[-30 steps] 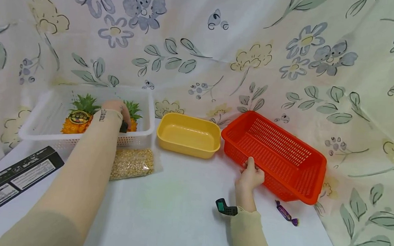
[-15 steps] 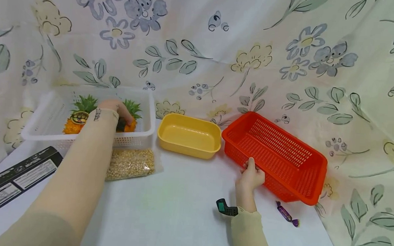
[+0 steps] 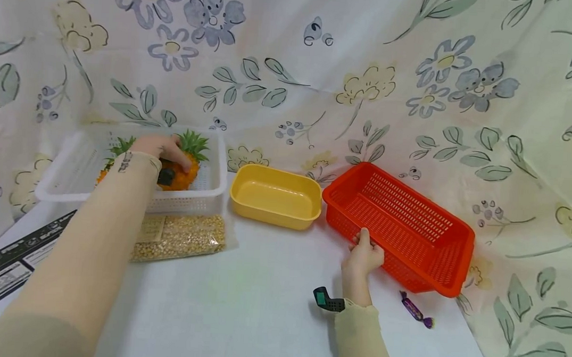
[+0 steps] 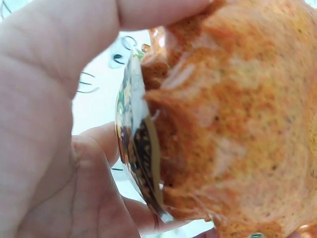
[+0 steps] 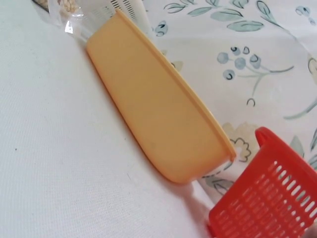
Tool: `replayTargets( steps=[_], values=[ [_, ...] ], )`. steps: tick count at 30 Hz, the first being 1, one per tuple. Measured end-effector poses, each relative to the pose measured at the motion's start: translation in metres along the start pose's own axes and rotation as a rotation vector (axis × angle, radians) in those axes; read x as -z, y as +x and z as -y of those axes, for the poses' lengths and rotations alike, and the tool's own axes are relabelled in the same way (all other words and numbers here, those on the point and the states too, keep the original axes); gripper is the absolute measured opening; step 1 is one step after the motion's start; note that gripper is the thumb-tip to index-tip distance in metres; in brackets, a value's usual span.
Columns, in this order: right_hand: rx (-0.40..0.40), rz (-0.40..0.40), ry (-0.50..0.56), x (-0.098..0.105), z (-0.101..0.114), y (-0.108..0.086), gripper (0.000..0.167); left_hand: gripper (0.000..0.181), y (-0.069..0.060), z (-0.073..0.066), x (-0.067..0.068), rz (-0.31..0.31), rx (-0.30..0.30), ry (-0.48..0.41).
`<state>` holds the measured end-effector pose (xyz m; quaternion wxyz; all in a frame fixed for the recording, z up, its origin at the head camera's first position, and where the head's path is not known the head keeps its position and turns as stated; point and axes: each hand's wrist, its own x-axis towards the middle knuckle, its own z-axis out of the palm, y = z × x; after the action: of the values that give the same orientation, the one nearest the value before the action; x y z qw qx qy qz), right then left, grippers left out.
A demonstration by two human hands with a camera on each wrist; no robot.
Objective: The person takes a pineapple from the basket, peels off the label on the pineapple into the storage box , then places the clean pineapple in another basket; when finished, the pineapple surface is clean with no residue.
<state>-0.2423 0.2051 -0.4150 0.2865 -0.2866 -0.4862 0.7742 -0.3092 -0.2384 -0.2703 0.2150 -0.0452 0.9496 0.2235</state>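
Where a white basket (image 3: 204, 194) holds pineapples (image 3: 186, 178), the left grip (image 3: 160, 146) clasps one, the right (image 3: 363, 256) a red basket (image 3: 394, 215).

Yellow tub (image 3: 275, 196), purple wrapped candy (image 3: 416, 310)

In the white basket (image 3: 200, 195) at far left, the right pineapple (image 3: 187, 180) is coloured orange and topped with green; the tray (image 3: 273, 199) is tinted yellow; the right basket (image 3: 399, 215) is coloured red; the sweet (image 3: 415, 309) is wrapped in purple; the far cloth (image 3: 269, 18) is patterned with grey-blue flowers.
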Motion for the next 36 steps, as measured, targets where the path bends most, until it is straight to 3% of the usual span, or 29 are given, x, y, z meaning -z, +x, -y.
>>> replayTargets(
  steps=[7, 13, 16, 21, 28, 36],
  values=[
    [0.006, 0.004, 0.021, 0.001, 0.000, 0.000, 0.018, 0.087, -0.001, -0.007, 0.010, 0.002, -0.083, 0.024],
    [-0.008, -0.004, 0.031, 0.002, 0.001, 0.001, 0.019, 0.092, -0.012, -0.018, 0.009, 0.060, -0.146, -0.116],
    [-0.006, -0.003, 0.032, 0.002, 0.001, 0.001, 0.019, 0.092, -0.021, -0.028, 0.008, 0.008, -0.196, -0.090],
    [0.010, -0.010, 0.034, 0.002, 0.002, 0.001, 0.017, 0.088, -0.039, -0.050, 0.004, -0.121, -0.310, 0.087],
    [-0.002, -0.010, 0.037, 0.001, 0.003, 0.000, 0.017, 0.083, -0.063, -0.074, -0.025, -0.153, -0.440, 0.218],
    [-0.027, -0.013, 0.022, 0.000, 0.000, 0.002, 0.021, 0.087, -0.081, -0.088, -0.075, -0.053, -0.584, 0.222]
  ],
)
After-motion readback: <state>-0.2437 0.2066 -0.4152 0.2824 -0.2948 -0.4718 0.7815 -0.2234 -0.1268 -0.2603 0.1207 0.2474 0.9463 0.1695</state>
